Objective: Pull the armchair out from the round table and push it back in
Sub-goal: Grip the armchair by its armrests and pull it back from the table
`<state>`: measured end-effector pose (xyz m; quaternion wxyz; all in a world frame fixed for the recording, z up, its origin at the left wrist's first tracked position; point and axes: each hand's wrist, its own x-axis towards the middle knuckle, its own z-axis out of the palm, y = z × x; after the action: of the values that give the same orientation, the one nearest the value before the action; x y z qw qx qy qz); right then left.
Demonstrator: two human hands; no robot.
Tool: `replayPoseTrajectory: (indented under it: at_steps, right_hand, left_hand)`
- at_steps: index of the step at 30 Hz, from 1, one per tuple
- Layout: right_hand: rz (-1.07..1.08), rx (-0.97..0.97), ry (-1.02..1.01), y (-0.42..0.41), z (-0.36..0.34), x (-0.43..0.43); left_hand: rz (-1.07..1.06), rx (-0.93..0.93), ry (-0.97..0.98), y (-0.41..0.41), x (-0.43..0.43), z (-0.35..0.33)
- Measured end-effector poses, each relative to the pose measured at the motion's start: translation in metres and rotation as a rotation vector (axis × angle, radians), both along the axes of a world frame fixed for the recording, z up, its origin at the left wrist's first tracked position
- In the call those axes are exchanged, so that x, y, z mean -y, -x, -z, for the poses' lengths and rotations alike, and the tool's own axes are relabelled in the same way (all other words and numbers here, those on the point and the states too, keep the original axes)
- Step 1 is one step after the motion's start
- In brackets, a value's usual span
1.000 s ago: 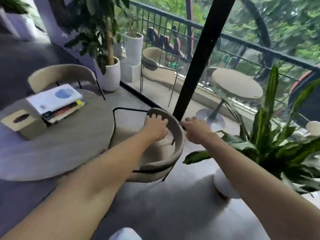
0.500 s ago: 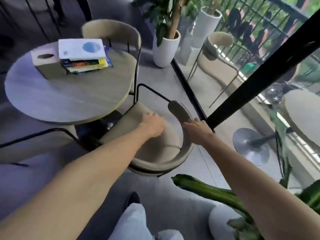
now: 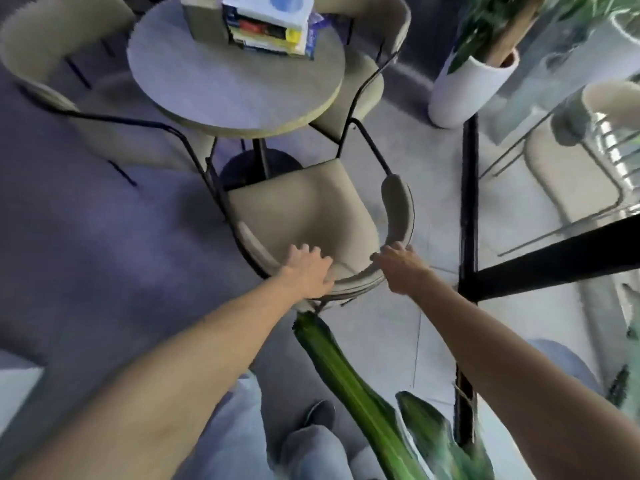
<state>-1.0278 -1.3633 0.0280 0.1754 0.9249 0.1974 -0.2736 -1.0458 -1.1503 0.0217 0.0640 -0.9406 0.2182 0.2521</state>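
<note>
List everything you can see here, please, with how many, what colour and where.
armchair: one, beige with black frame, pulled clear of the table, under both hands
round table: one, grey, top centre
other chairs: two, beige, at the table's left and right sides
stack of books: one, white on top, far table edge
box: one, tan, left of the books
planter: one, white, upper right
long leaf: green, bottom centre
left hand: on the backrest
right hand: on the backrest

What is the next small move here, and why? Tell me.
Probably push the armchair forward toward the round table. Both the left hand and right hand are on its curved backrest, and its seat sits clear of the tabletop, so it looks pulled out.
</note>
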Motion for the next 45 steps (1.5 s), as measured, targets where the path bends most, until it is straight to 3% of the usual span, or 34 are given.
replayPoseTrajectory:
  at_steps: [11, 16, 45]
  right_hand:
    - [-0.150, 0.091, -0.034, -0.003, 0.062, 0.026]
    - [-0.128, 0.134, -0.091, -0.015, 0.089, 0.026]
    - [-0.123, 0.138, -0.139, 0.026, 0.099, 0.037]
  left_hand:
    - [-0.130, 0.023, -0.106, 0.033, 0.022, 0.042]
    - [-0.205, 0.034, -0.054, 0.033, 0.021, 0.060]
    - [-0.234, -0.004, -0.038, 0.078, 0.034, 0.052]
